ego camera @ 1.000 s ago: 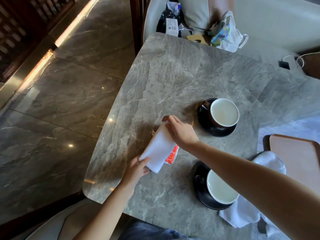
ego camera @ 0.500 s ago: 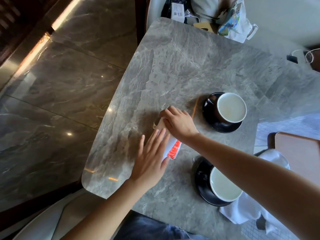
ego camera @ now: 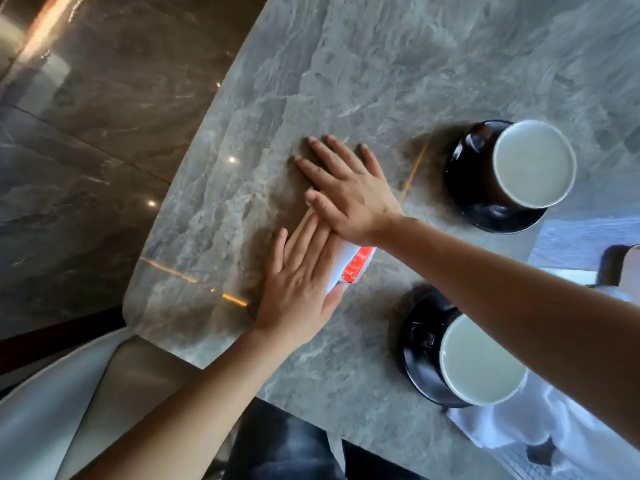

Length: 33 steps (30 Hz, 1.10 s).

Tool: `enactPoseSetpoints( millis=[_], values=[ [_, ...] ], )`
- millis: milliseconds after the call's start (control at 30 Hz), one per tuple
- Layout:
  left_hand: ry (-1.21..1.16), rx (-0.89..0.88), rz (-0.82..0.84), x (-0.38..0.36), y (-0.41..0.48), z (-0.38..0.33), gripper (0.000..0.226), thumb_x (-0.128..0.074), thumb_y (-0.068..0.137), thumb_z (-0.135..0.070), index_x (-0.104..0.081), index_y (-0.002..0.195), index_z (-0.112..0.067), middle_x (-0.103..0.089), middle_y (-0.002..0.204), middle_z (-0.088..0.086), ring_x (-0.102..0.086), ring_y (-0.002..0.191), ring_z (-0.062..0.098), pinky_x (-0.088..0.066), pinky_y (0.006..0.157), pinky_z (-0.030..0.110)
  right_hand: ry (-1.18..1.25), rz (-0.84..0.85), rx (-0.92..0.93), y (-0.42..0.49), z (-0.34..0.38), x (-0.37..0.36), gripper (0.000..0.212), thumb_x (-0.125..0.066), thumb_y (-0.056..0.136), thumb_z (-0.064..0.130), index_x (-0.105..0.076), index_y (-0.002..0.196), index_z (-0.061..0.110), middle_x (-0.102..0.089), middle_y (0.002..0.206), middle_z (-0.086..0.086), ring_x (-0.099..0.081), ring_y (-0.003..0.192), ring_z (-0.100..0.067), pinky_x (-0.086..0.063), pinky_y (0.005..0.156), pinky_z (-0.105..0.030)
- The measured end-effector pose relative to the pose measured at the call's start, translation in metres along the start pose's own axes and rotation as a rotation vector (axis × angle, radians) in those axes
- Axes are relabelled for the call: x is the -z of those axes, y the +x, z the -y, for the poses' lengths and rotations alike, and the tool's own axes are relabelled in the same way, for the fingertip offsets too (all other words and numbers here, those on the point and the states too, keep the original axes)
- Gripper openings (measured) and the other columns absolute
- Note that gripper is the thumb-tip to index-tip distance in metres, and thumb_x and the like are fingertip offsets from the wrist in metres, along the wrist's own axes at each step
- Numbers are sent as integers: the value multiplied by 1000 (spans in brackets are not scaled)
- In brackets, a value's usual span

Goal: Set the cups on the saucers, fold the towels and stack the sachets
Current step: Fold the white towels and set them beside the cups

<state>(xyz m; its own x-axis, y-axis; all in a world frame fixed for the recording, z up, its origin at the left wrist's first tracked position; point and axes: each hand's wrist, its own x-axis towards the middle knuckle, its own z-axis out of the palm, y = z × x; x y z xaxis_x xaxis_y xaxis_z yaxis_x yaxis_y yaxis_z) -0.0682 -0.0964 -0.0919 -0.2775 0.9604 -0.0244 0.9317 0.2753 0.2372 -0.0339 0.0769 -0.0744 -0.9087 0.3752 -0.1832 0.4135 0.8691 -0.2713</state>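
A folded white towel [ego camera: 341, 263] lies on the grey stone table [ego camera: 381, 81], mostly hidden under both hands. My left hand [ego camera: 298, 285] presses flat on its near part. My right hand [ego camera: 346, 188] lies flat over the far part, fingers spread, overlapping my left fingertips. A red and white sachet [ego camera: 358, 266] pokes out from beneath the towel on the right. Two white cups stand on black saucers: one cup [ego camera: 533, 162] on the far saucer [ego camera: 474, 206], another cup [ego camera: 481, 362] on the near saucer [ego camera: 419, 344]. A second white towel [ego camera: 540, 424] lies crumpled at the lower right.
The table's rounded left edge [ego camera: 138, 271] drops to a dark glossy floor [ego camera: 86, 133]. A pale chair [ego camera: 52, 410] sits at the lower left. A thin wooden stick [ego camera: 414, 173] lies between my right hand and the far saucer.
The towel was held up by both hands; it now lies flat on the table. My right hand has opened and spread over it, joining my left. The camera has moved closer.
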Motion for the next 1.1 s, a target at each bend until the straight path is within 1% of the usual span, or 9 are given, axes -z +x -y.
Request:
enactPoseSetpoints(
  millis=[133, 300, 400, 600, 767, 867, 933, 1033, 1100],
  values=[
    [-24, 54, -67, -2, 0, -6, 74, -52, 80, -43, -28, 144, -14, -30, 154, 7, -16, 145, 19, -10, 115, 45, 31, -49, -15, -1, 0, 0, 57, -21, 93, 52, -28, 146, 32, -20, 159, 2, -11, 147, -20, -5, 117, -50],
    [-42, 93, -104, -3, -2, -8, 82, -54, 73, -47, -27, 144, -17, -26, 156, 4, -12, 146, 18, -11, 115, 44, 61, -72, -5, -3, 1, -1, 51, -25, 97, 48, -30, 145, 32, -20, 158, 3, -10, 147, -19, -4, 117, -51],
    [-96, 100, -135, 0, -1, -9, 83, -57, 64, -39, -33, 139, -14, -30, 154, 5, -17, 144, 19, -14, 115, 42, 78, -94, -15, -3, 2, -1, 50, -26, 97, 49, -34, 143, 33, -24, 157, 3, -14, 146, -19, -7, 116, -51],
    [-248, 185, -235, -1, 0, -9, 68, -57, 57, -28, -43, 122, -15, -39, 148, 3, -29, 140, 17, -24, 107, 32, 116, -139, -31, -2, 3, -4, 47, -29, 97, 48, -40, 140, 32, -29, 155, 4, -18, 145, -18, -7, 117, -49],
    [-321, 171, -266, -2, 1, -6, 60, -58, 61, -23, -48, 120, -14, -45, 144, 5, -35, 137, 19, -30, 107, 36, 155, -146, -54, -2, 3, -1, 46, -29, 97, 47, -43, 138, 30, -31, 154, 3, -18, 144, -16, -6, 117, -47],
    [-434, 159, -299, 2, 1, -5, 54, -57, 67, -20, -52, 119, -8, -51, 138, 8, -41, 133, 23, -35, 107, 41, 360, -129, -105, -6, 4, 12, 47, -34, 97, 47, -44, 137, 27, -34, 152, 2, -19, 144, -16, -7, 117, -46],
    [-640, 226, -319, 9, 3, -5, 51, -56, 72, -20, -51, 121, -11, -55, 133, 4, -48, 127, 18, -39, 104, 38, 581, -244, -150, -17, 6, 26, 44, -37, 95, 45, -50, 131, 23, -43, 145, -2, -26, 140, -18, -16, 116, -43],
    [-956, 415, -362, 26, 10, -6, 43, -53, 73, -15, -54, 116, -22, -62, 112, -12, -56, 104, -3, -45, 89, 18, 837, -456, -219, -46, 7, 42, 37, -38, 94, 36, -59, 116, 16, -56, 120, 3, -45, 121, -13, -29, 107, -28],
    [-1083, 588, -389, 37, 16, -6, 37, -52, 70, -14, -58, 103, -29, -63, 98, -21, -57, 89, -9, -44, 77, 11, 1004, -444, -320, -64, 7, 46, 28, -42, 97, 29, -58, 113, 13, -59, 112, 2, -51, 111, -12, -37, 100, -28]
  ],
)
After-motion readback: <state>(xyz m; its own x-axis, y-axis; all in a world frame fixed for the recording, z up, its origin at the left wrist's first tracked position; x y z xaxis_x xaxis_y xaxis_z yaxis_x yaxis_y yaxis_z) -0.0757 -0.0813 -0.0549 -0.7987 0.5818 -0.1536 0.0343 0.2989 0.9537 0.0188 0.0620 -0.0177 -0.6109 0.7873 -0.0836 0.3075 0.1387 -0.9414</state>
